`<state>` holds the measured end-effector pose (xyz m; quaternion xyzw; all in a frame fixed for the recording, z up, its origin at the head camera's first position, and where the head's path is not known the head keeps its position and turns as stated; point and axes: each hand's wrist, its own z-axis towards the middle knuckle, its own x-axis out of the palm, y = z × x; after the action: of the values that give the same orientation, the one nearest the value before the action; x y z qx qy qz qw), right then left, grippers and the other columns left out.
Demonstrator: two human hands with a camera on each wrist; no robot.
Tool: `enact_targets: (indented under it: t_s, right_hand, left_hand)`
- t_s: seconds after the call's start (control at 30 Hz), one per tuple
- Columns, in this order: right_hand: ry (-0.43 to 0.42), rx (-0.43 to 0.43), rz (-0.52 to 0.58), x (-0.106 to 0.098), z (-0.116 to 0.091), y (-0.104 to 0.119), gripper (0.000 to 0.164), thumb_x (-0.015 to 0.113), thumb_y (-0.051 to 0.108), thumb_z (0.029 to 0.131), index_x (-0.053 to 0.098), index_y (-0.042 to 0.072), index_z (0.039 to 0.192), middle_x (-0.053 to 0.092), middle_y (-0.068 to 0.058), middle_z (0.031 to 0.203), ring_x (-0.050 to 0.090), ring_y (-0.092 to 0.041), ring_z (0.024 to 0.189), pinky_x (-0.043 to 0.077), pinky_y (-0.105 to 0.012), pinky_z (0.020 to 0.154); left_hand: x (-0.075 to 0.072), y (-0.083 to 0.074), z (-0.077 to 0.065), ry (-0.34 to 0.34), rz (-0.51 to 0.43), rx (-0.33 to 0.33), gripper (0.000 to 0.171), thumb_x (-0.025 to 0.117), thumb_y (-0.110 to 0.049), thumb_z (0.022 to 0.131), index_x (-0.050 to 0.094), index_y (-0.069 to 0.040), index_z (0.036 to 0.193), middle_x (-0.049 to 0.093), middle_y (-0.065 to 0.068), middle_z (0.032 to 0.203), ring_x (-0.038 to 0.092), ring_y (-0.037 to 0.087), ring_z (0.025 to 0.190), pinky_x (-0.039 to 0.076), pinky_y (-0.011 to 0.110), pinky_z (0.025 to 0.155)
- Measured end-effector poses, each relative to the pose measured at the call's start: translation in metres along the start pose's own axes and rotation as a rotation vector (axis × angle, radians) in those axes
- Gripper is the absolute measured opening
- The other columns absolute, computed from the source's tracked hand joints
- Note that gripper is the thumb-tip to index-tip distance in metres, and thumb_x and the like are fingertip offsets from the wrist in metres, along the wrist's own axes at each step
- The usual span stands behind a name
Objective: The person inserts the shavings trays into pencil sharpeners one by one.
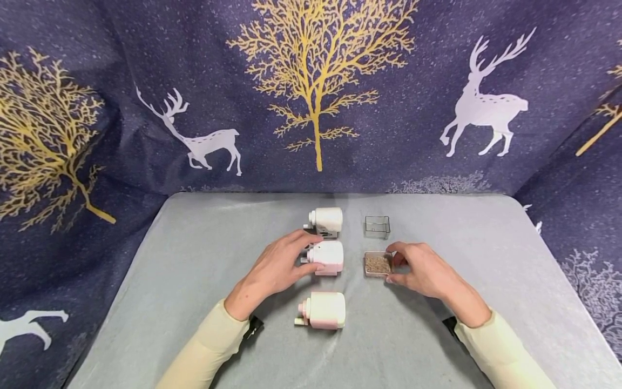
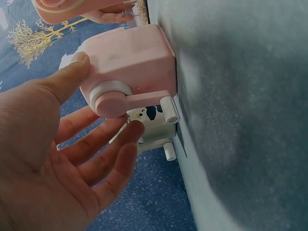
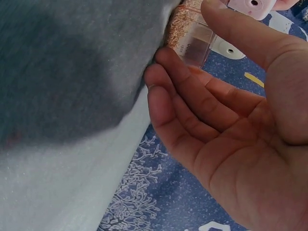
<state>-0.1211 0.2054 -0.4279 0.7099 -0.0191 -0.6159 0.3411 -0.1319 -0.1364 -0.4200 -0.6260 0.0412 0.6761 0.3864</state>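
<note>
A white and pink crank pencil sharpener (image 1: 330, 255) stands in the middle of a row of three. My left hand (image 1: 279, 265) pinches it, thumb on the near side and index fingertip on the far side. In the left wrist view its crank handle (image 2: 170, 109) points toward the table, and the other fingers are loosely bent below the crank knob. To the right, a clear drawer of pencil shavings (image 1: 377, 264) lies on the table. My right hand (image 1: 420, 267) grips this drawer by its right end, between thumb and fingers.
Behind the middle one stands a white sharpener (image 1: 328, 219) with dark spots; nearer me is a cream and pink sharpener (image 1: 328, 308). A second clear drawer (image 1: 377, 218) with a dark rim sits at the back right. A deer-print cloth (image 1: 272, 156) hangs behind the grey table (image 1: 218, 237).
</note>
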Motion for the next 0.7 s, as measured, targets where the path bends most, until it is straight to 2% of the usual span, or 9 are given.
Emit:
enact_targets:
  t_s: [0.33, 0.7]
  right_hand:
    - [0.009, -0.010, -0.003, -0.0001, 0.0005, 0.0016, 0.056, 0.088, 0.020, 0.074, 0.064, 0.001, 0.121, 0.073, 0.002, 0.087, 0.069, -0.013, 0.080, 0.057, -0.039, 0.079]
    - [0.015, -0.034, -0.010, 0.0008, 0.0045, 0.0058, 0.055, 0.087, 0.022, 0.075, 0.065, 0.002, 0.121, 0.073, 0.001, 0.089, 0.069, -0.013, 0.081, 0.058, -0.037, 0.079]
  left_hand:
    - [0.0004, 0.0007, -0.0003, 0.005, -0.036, 0.005, 0.055, 0.075, -0.043, 0.088, 0.058, -0.024, 0.137, 0.062, -0.009, 0.120, 0.064, 0.016, 0.107, 0.054, 0.036, 0.086]
    - [0.0005, 0.0009, 0.0002, 0.020, -0.038, -0.014, 0.056, 0.073, -0.046, 0.089, 0.057, -0.027, 0.138, 0.061, -0.011, 0.120, 0.063, 0.013, 0.107, 0.053, 0.035, 0.087]
